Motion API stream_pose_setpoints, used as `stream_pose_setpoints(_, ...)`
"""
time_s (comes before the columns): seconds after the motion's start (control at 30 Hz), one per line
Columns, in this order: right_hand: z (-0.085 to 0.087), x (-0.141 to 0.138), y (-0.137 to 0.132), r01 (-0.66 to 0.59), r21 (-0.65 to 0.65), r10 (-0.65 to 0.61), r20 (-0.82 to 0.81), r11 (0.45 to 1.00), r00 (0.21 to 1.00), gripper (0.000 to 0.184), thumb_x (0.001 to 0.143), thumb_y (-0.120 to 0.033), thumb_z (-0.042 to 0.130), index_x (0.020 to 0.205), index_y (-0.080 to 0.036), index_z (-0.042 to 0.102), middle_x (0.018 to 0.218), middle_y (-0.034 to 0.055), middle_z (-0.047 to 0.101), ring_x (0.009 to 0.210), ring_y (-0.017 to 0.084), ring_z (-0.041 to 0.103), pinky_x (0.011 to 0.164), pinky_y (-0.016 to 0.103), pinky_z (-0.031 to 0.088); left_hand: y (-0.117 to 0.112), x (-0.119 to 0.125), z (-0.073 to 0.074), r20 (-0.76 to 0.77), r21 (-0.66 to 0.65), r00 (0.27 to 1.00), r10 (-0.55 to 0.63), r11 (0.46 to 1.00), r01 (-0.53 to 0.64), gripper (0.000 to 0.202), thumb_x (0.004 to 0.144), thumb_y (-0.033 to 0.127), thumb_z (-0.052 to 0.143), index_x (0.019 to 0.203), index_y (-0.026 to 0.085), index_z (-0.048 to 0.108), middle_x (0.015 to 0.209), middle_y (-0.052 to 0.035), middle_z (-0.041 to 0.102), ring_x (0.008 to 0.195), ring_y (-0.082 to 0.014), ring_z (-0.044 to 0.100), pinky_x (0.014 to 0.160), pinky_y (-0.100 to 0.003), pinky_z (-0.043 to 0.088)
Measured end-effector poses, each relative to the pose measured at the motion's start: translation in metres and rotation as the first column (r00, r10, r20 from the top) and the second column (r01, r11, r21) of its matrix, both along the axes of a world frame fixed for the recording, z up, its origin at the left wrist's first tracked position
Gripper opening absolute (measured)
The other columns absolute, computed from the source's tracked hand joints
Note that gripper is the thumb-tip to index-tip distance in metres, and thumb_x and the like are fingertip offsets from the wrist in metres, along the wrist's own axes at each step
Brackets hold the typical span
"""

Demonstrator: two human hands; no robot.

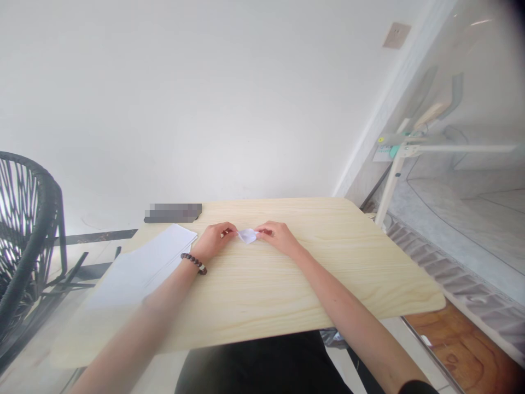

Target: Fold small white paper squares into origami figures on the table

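Observation:
A small folded piece of white paper is held between my two hands over the middle of the table. My left hand, with a dark bead bracelet on its wrist, pinches the paper's left corner. On the other side, my right hand pinches the right corner between thumb and fingers. The paper's lower part comes to a point between them. Its exact folds are too small to make out.
A stack of white paper sheets lies on the wooden table at the left, partly under my left forearm. Behind it sits a dark, pixelated object. A woven chair stands left; a white metal frame stands right.

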State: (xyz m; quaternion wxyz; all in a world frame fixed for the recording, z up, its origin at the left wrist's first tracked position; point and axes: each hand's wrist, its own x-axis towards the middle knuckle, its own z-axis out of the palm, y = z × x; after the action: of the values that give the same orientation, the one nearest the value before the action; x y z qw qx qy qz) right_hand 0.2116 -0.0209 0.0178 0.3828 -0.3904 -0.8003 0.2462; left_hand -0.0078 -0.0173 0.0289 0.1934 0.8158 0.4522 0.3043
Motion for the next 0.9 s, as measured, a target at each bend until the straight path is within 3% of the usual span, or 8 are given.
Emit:
stream_pose_setpoints(0.27, -0.007, 0.004, 0.005, 0.07, -0.121, -0.079, -0.076, 0.99, 0.994, 0.023, 0.069, -0.034, 0.054, 0.084, -0.019, 0.063, 0.084, 0.0034, 0.063, 0.07, 0.012, 0.055, 0.064, 0.024, 0.041, -0.001, -0.001, 0.003, 0.021, 0.033, 1.0, 0.013, 0.999, -0.013, 0.024, 0.077, 0.037, 0.04, 0.081, 0.019, 0.057, 0.078, -0.001, 0.061, 0.071, -0.0127, 0.055, 0.066, -0.024, 0.041)
stream_pose_setpoints(0.5, -0.006, 0.009, 0.006, -0.009, -0.187, 0.006, -0.018, 0.982, 1.0, 0.031, 0.064, -0.035, 0.059, 0.091, -0.02, 0.062, 0.081, 0.0024, 0.062, 0.069, 0.012, 0.054, 0.064, 0.024, 0.041, -0.003, -0.001, 0.004, 0.024, 0.012, 1.0, 0.003, 1.0, -0.003, 0.025, 0.077, 0.038, 0.04, 0.082, 0.019, 0.056, 0.077, -0.0013, 0.061, 0.07, -0.0129, 0.055, 0.064, -0.023, 0.042)
stream_pose_setpoints(0.9, -0.008, 0.005, 0.005, 0.04, -0.028, -0.04, -0.018, 0.999, 0.999, 0.02, 0.07, -0.033, 0.055, 0.081, -0.021, 0.065, 0.077, 0.0025, 0.062, 0.065, 0.011, 0.054, 0.059, 0.023, 0.041, 0.0, 0.0, -0.001, -0.069, 0.035, 0.998, 0.006, 0.999, -0.004, 0.022, 0.072, 0.037, 0.046, 0.08, 0.02, 0.058, 0.077, 0.0002, 0.06, 0.065, -0.0119, 0.053, 0.062, -0.023, 0.041)
